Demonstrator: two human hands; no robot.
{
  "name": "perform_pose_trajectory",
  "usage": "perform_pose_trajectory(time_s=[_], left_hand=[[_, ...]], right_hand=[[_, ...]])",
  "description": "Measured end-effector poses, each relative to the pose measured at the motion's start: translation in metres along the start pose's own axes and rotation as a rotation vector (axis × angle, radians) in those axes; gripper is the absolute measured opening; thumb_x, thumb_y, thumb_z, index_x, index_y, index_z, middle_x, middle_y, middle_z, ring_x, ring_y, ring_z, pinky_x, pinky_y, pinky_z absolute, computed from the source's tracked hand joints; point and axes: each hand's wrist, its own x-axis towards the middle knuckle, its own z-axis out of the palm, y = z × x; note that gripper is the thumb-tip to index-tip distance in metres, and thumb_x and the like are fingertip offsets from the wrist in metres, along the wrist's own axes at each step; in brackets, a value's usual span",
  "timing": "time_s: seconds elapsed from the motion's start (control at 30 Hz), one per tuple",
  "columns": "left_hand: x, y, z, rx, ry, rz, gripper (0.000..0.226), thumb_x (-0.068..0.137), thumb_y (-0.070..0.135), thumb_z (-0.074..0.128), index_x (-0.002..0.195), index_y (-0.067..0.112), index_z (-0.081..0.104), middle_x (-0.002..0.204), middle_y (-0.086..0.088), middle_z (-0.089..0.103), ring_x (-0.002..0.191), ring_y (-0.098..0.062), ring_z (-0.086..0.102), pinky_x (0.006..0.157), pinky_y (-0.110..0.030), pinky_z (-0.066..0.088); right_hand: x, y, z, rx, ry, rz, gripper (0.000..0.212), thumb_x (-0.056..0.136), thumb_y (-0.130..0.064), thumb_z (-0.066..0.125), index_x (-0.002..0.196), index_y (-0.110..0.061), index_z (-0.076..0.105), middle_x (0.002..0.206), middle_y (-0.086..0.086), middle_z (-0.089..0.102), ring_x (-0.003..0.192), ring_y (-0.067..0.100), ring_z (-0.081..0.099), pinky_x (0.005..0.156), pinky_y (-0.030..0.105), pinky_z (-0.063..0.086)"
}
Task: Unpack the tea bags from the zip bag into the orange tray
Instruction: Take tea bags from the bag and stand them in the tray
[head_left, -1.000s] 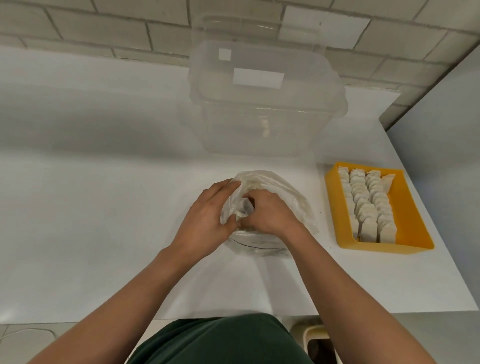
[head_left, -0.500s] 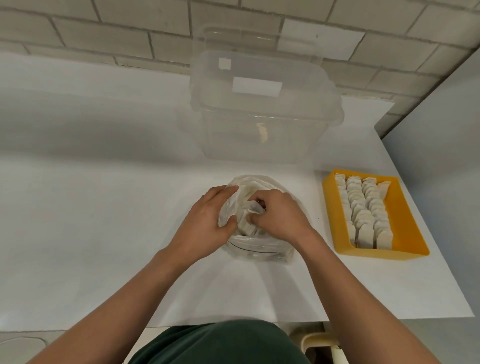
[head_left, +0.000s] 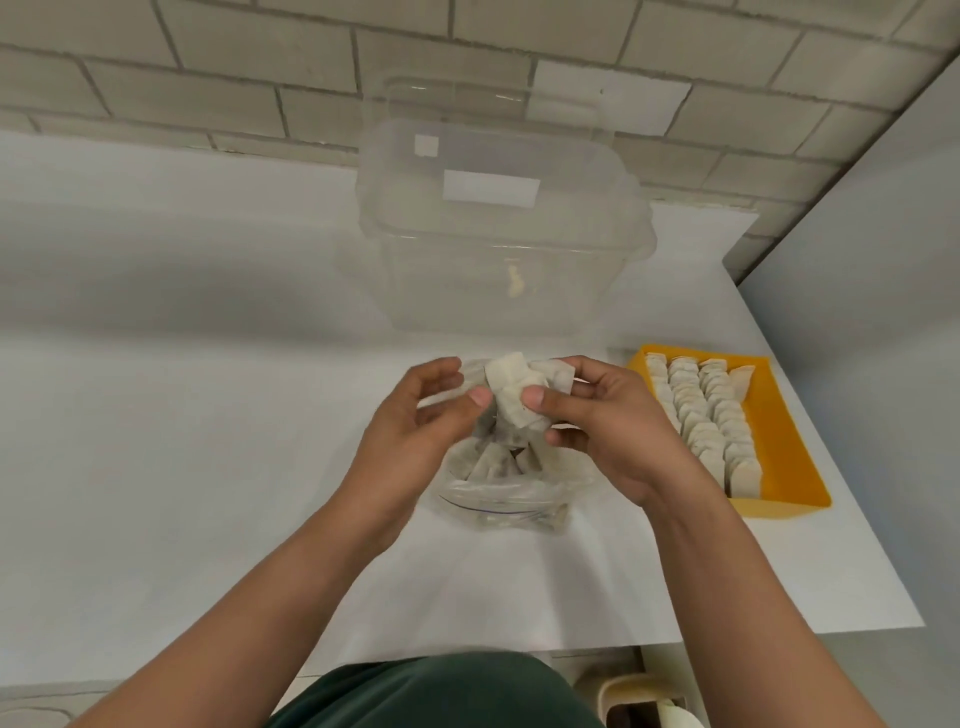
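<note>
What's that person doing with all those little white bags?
They're unpacking tea. The right hand pinches a bunch of tea bags just above the open zip bag on the white table, and the left hand touches the bunch with its thumb. More bags lie inside the zip bag. The orange tray on the right already holds neat rows of them.

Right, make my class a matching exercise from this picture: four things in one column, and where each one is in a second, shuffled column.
1 bunch of tea bags
2 zip bag
3 orange tray
4 clear plastic container

A at the back, near the tiled wall
B pinched in the right hand
C right side of the table, partly filled
D middle of the table, mouth open

Pairs: 1-B, 2-D, 3-C, 4-A
</note>
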Motion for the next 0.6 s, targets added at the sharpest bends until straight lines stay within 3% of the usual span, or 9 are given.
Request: perform_pose_trajectory(time_s=[0.07,0.13,0.23,0.33,0.43,0.5,0.6], left_hand=[[-0.001,0.002,0.007,-0.165,-0.147,-0.129,0.058,0.086,0.042,0.080,0.138,0.026,0.059,0.137,-0.002,0.066,0.121,-0.017,0.068,0.105,-0.038,0.053],[-0.002,0.006,0.015,-0.245,-0.264,-0.209,0.050,0.092,0.043,0.068,0.138,0.023,0.060,0.134,-0.003,0.070,0.123,-0.021,0.068,0.103,-0.039,0.054],[0.000,0.009,0.022,-0.472,-0.289,-0.300,0.045,0.093,0.038,0.062,0.130,0.013,0.064,0.131,-0.015,0.071,0.124,-0.031,0.067,0.104,-0.046,0.054],[0.002,0.006,0.023,-0.572,-0.289,-0.349,0.043,0.103,0.027,0.053,0.139,0.003,0.058,0.136,-0.023,0.066,0.128,-0.034,0.065,0.103,-0.044,0.057],[0.003,0.001,0.024,-0.588,-0.258,-0.359,0.037,0.108,0.018,0.045,0.137,-0.002,0.059,0.132,-0.022,0.068,0.123,-0.030,0.068,0.099,-0.039,0.059],[0.004,-0.001,0.024,-0.576,-0.203,-0.332,0.035,0.108,0.015,0.046,0.136,-0.003,0.058,0.131,-0.024,0.068,0.123,-0.031,0.068,0.101,-0.041,0.058],[0.003,-0.001,0.025,-0.508,-0.128,-0.266,0.032,0.109,0.014,0.048,0.133,-0.003,0.060,0.128,-0.021,0.071,0.121,-0.033,0.069,0.104,-0.044,0.055]], right_hand=[[-0.003,-0.002,0.005,0.060,-0.032,-0.002,0.027,0.085,-0.010,0.080,0.110,-0.012,0.072,0.098,0.007,0.078,0.079,0.017,0.071,0.063,0.025,0.053],[-0.006,-0.001,0.012,0.034,-0.058,0.002,0.031,0.084,-0.010,0.081,0.113,-0.012,0.070,0.097,0.008,0.079,0.079,0.018,0.072,0.062,0.025,0.053],[-0.009,0.003,0.022,-0.120,-0.038,-0.019,0.030,0.083,-0.011,0.083,0.108,-0.014,0.065,0.093,0.006,0.080,0.082,0.020,0.076,0.067,0.033,0.058],[-0.011,0.008,0.026,-0.251,0.000,-0.092,0.027,0.082,-0.016,0.085,0.102,-0.020,0.068,0.090,0.000,0.080,0.084,0.017,0.077,0.079,0.043,0.062],[-0.008,0.013,0.026,-0.478,0.131,-0.231,0.042,0.074,-0.030,0.091,0.109,-0.030,0.067,0.096,-0.012,0.072,0.080,0.002,0.068,0.075,0.025,0.057],[-0.009,0.016,0.027,-0.580,0.233,-0.333,0.048,0.074,-0.037,0.090,0.114,-0.033,0.064,0.103,-0.015,0.064,0.083,0.001,0.064,0.071,0.012,0.049],[-0.014,0.018,0.027,-0.549,0.276,-0.462,0.017,0.083,-0.033,0.083,0.094,-0.031,0.070,0.096,-0.012,0.065,0.084,0.006,0.064,0.072,0.017,0.050]])
